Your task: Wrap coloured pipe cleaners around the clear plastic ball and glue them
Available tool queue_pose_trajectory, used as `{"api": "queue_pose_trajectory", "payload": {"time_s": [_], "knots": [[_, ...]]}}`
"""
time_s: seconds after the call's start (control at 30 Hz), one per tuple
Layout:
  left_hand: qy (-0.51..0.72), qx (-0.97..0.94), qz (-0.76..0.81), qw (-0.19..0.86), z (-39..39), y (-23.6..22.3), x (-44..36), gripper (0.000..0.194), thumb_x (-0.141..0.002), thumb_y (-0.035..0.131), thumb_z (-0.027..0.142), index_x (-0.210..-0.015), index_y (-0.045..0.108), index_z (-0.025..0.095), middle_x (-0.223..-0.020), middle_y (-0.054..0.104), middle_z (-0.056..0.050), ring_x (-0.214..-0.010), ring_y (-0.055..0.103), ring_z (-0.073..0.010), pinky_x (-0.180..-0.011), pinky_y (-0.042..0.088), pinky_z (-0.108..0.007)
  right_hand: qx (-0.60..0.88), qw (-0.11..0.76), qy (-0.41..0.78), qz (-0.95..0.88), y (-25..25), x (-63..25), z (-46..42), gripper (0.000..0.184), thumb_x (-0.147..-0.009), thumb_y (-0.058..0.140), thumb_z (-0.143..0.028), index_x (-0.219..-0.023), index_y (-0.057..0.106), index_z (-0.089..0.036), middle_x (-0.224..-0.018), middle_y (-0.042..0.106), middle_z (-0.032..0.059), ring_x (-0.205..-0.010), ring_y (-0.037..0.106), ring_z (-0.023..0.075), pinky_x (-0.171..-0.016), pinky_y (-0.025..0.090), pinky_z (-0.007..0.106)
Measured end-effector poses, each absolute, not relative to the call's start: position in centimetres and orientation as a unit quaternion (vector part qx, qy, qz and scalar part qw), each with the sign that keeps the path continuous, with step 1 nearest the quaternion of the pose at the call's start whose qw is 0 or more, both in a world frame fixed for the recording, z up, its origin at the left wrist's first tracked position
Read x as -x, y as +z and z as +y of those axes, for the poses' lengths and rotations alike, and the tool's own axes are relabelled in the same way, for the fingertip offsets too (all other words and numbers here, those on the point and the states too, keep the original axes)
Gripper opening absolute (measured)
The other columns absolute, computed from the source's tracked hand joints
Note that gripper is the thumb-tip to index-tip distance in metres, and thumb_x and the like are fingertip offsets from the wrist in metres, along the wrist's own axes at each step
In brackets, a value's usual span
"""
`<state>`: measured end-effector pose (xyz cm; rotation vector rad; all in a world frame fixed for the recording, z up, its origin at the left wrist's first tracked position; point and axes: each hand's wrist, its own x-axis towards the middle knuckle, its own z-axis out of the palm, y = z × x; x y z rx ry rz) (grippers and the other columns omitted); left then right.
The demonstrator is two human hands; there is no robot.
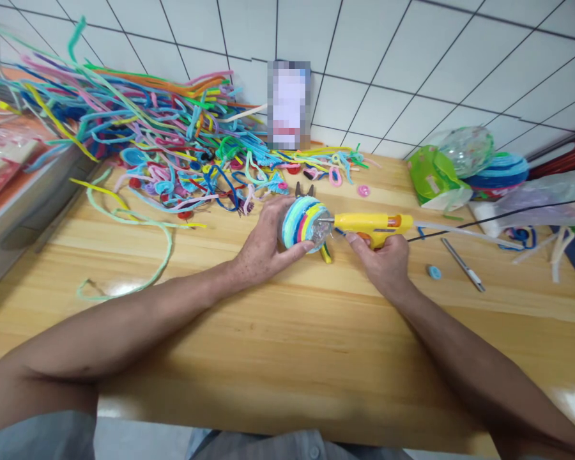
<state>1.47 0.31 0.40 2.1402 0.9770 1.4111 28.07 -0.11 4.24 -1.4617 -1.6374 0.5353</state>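
My left hand (264, 241) is closed around a ball wrapped in coloured pipe cleaners (298, 220), striped light blue, green, yellow, red and dark blue. The ball's right end is bare and looks clear and shiny. In my right hand (384, 260) is a yellow hot glue gun (364, 223), its metal nozzle at the bare end of the ball. I cannot tell whether nozzle and ball touch. A clear glue stick (460, 232) sticks out of the gun's back. Pliers with dark jaws (305, 190) and a yellow handle (326, 253) lie partly hidden behind the ball.
A tangled heap of pipe cleaners (172, 128) spreads along the tiled wall, with a phone (290, 105) propped there. On the right are a green packet (434, 176), a wrapped blue ball (498, 171), a pen-like tool (462, 264), a light-blue coil (434, 272) and a black cord (508, 216).
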Motion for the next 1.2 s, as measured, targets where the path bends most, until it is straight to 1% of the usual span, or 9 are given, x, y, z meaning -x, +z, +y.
{"api": "queue_pose_trajectory", "payload": {"time_s": [0.07,0.17,0.27,0.47,0.67,0.8,0.97,1.07,1.2], "knots": [[0.504,-0.765,0.348,0.201,0.3,0.36,-1.45,0.077,-0.101,0.078,0.054,-0.163,0.038,0.029,-0.157,0.054,-0.018,-0.152,0.054,-0.0377,-0.13,0.047,-0.065,0.588,0.429,0.216,-0.65,4.24,-28.09,-0.15,0.034,-0.083,0.076,-0.05,-0.064,0.065,-0.024,-0.057,0.065,0.0003,-0.055,0.062,0.018,-0.058,0.052,0.031],[0.505,-0.764,0.348,0.2,0.27,0.37,-1.45,0.077,-0.102,0.078,0.053,-0.163,0.039,0.028,-0.157,0.055,-0.018,-0.152,0.054,-0.0372,-0.13,0.047,-0.064,0.588,0.419,0.218,-0.657,4.22,-28.11,-0.15,0.036,-0.082,0.076,-0.049,-0.061,0.061,-0.025,-0.055,0.063,-0.0002,-0.053,0.059,0.0166,-0.056,0.051,0.031],[0.507,-0.763,0.35,0.197,0.24,0.45,-1.47,0.076,-0.102,0.078,0.054,-0.162,0.04,0.028,-0.157,0.056,-0.017,-0.151,0.055,-0.0367,-0.13,0.048,-0.063,0.587,0.427,0.215,-0.654,4.13,-28.08,-0.07,0.036,-0.082,0.076,-0.05,-0.061,0.06,-0.025,-0.055,0.063,-0.0006,-0.051,0.056,0.016,-0.056,0.05,0.031],[0.503,-0.765,0.351,0.195,0.24,0.53,-1.51,0.076,-0.102,0.077,0.055,-0.162,0.039,0.029,-0.157,0.056,-0.017,-0.151,0.055,-0.0368,-0.129,0.048,-0.063,0.588,0.428,0.224,-0.649,3.9,-28.11,-0.05,0.034,-0.084,0.076,-0.051,-0.066,0.064,-0.024,-0.06,0.067,0.0004,-0.057,0.062,0.0181,-0.06,0.052,0.032],[0.503,-0.763,0.351,0.203,0.22,0.47,-1.55,0.075,-0.101,0.078,0.053,-0.161,0.04,0.028,-0.157,0.055,-0.017,-0.152,0.055,-0.0367,-0.13,0.048,-0.063,0.58,0.421,0.218,-0.663,4.07,-28.02,-0.13,0.035,-0.082,0.076,-0.047,-0.061,0.059,-0.025,-0.054,0.06,-0.0019,-0.05,0.056,0.0155,-0.056,0.048,0.031],[0.507,-0.76,0.349,0.207,0.22,0.43,-1.58,0.075,-0.101,0.079,0.053,-0.161,0.04,0.028,-0.157,0.055,-0.018,-0.152,0.055,-0.0368,-0.13,0.047,-0.063,0.573,0.438,0.224,-0.655,4.05,-27.88,-0.15,0.033,-0.083,0.076,-0.047,-0.062,0.062,-0.024,-0.056,0.063,-0.0012,-0.051,0.058,0.0159,-0.055,0.048,0.03],[0.511,-0.758,0.351,0.203,0.25,0.37,-1.58,0.075,-0.1,0.079,0.054,-0.161,0.042,0.028,-0.157,0.055,-0.017,-0.151,0.055,-0.0359,-0.13,0.047,-0.062,0.574,0.427,0.221,-0.663,4.08,-27.97,-0.17,0.035,-0.083,0.075,-0.047,-0.06,0.062,-0.024,-0.055,0.063,-0.0012,-0.051,0.059,0.0157,-0.056,0.048,0.03],[0.507,-0.759,0.351,0.208,0.27,0.3,-1.53,0.077,-0.1,0.08,0.053,-0.161,0.04,0.029,-0.158,0.054,-0.017,-0.152,0.054,-0.0363,-0.13,0.047,-0.063,0.576,0.435,0.226,-0.654,4.22,-28.0,-0.17,0.034,-0.083,0.075,-0.048,-0.061,0.063,-0.024,-0.056,0.064,-0.0006,-0.052,0.059,0.0158,-0.056,0.049,0.03],[0.502,-0.762,0.35,0.21,0.27,0.3,-1.49,0.076,-0.102,0.078,0.054,-0.162,0.038,0.029,-0.159,0.053,-0.018,-0.153,0.054,-0.0366,-0.13,0.046,-0.063,0.577,0.418,0.219,-0.666,4.21,-27.93,-0.25,0.034,-0.082,0.075,-0.047,-0.06,0.062,-0.024,-0.055,0.063,-0.001,-0.052,0.059,0.0165,-0.057,0.049,0.031]]}}
